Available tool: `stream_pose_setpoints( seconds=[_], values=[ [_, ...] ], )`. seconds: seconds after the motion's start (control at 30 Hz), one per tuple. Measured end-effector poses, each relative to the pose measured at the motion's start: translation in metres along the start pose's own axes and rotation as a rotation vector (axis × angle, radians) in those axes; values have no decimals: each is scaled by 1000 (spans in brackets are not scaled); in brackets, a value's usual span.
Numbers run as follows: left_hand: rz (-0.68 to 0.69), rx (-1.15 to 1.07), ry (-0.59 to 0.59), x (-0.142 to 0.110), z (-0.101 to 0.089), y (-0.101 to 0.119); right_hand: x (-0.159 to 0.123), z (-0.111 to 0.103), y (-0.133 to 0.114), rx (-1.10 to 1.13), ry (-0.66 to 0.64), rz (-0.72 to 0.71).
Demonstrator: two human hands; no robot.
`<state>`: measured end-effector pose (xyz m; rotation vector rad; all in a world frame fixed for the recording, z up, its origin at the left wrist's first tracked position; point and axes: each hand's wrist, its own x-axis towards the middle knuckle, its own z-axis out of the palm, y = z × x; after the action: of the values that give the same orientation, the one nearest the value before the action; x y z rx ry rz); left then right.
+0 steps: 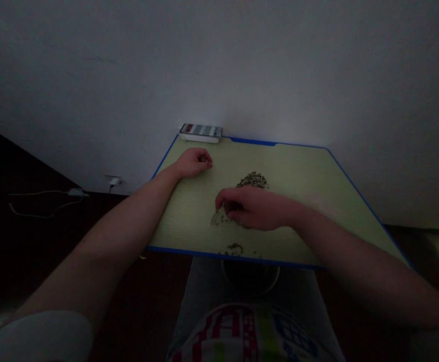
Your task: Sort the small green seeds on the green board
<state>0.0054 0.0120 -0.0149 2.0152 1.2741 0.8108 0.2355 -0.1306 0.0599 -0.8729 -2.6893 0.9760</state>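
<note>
My left hand (194, 162) rests toward the left side of a pale yellow-green folding table (298, 168) with blue edging. Its fingers are curled in toward the thumb, and whatever may be inside is hidden. Over the middle of the tabletop is my right hand (259, 207), fingers bent downward and close to the thumb. Just beyond it lies a pile of small dark beans or seeds (254, 179). Beneath its fingertips are more pieces, smeared by motion, and I cannot make out what the fingers grip. A small scatter of dark pieces (235, 248) lies by the near edge.
A white box with a dark, striped top (201, 131) sits at the far left corner, against a pale wall (219, 65). Below the near edge, between my legs, a dark round container (250, 279) shows its rim. A plug (114, 182) and white cables (49, 193) are at left.
</note>
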Motion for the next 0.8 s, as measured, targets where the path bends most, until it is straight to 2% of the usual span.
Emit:
stream_pose_setpoints(
  seconds=[0.07, 0.13, 0.23, 0.3, 0.53, 0.8],
  values=[
    [4, 12, 7, 0, 0, 0, 9, -14, 13, 86, 114, 21],
    [8, 21, 10, 0, 0, -1, 20, -23, 25, 129, 145, 92],
    [12, 10, 3, 1, -1, -2, 39, -20, 36, 190, 110, 195],
    [9, -10, -7, 1, 0, -4, 51, -13, 38, 151, 83, 203],
    [2, -28, -10, 1, 0, -6, 83, 5, 28, -186, -2, 54],
    [-1, -12, -5, 2, -1, -6, 105, 18, 7, -144, -212, -97]
  ],
)
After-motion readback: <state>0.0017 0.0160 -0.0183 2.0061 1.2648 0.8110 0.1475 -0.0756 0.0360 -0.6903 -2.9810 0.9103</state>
